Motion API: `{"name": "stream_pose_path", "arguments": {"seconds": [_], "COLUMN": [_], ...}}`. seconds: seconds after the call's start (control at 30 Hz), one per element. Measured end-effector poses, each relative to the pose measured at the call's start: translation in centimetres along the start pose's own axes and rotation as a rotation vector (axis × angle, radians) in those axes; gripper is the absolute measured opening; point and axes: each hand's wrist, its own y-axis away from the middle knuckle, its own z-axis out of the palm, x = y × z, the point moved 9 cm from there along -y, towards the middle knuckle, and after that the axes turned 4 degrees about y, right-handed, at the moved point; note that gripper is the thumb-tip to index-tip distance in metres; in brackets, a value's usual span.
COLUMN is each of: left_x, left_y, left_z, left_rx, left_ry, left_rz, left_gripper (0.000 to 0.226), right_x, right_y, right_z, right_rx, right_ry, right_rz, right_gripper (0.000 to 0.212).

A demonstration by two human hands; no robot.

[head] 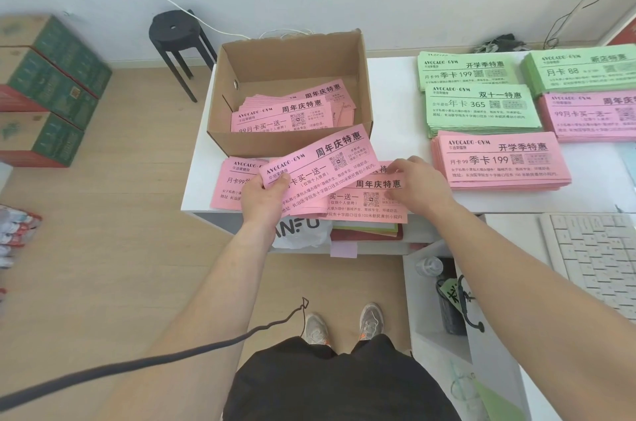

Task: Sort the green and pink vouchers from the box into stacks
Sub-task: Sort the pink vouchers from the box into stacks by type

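An open cardboard box [241,76] stands on the white table [389,104] and holds several pink vouchers [292,111]. My left hand [263,198] grips a tilted bundle of pink vouchers [320,162] in front of the box. My right hand [418,185] rests with curled fingers on pink vouchers [371,200] lying at the table's front edge. Another pink voucher [234,179] lies at the front left. To the right sit sorted stacks: green stacks [471,71] [481,107] [585,67] and pink stacks [499,159] [592,114].
A black stool [175,31] stands behind the box. Green cartons [51,86] are piled on the floor at left. A white keyboard [595,255] lies at right. A shelf under the table holds a plastic bag [303,228] and papers. A black cable [172,348] crosses below.
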Motion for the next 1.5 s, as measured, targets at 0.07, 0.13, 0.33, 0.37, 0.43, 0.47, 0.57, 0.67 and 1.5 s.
{"name": "stream_pose_path", "arguments": {"seconds": [0.07,0.13,0.33,0.37,0.43,0.47,0.57,0.67,1.5], "left_x": [0.0,0.0,0.0,0.0,-0.1,-0.1,0.0,0.1,2.1], "left_y": [0.1,0.1,0.3,0.2,0.2,0.2,0.2,0.2,0.2], "left_z": [0.0,0.0,-0.1,-0.2,-0.3,-0.3,-0.2,-0.2,1.3], "left_rx": [0.004,0.004,0.011,0.015,0.018,0.018,0.015,0.016,-0.031], "left_ry": [-0.005,0.0,-0.004,-0.002,0.002,0.002,0.009,0.013,-0.084], "left_rz": [0.001,-0.002,-0.009,-0.013,-0.019,-0.021,-0.018,-0.019,0.059], "left_gripper": [0.009,0.009,0.009,0.008,0.008,0.009,0.011,0.011,0.003], "right_x": [-0.1,-0.3,-1.0,-1.0,-0.9,-0.7,-0.3,-0.3,9.3], "right_y": [0.1,0.1,0.1,0.0,-0.1,-0.2,-0.2,-0.4,6.9], "right_z": [-0.1,-0.3,-0.5,-0.6,-0.8,-0.9,-1.6,-2.3,-14.0], "right_rx": [0.012,0.025,0.072,0.071,0.067,0.064,0.061,0.054,0.393], "right_ry": [0.034,0.075,0.026,-0.006,-0.085,-0.124,-0.216,-0.242,-0.402], "right_rz": [-0.012,-0.031,-0.059,-0.05,-0.015,0.005,0.041,0.037,0.278], "right_gripper": [0.044,0.044,0.03,0.024,0.019,0.019,0.016,0.015,0.013]}}
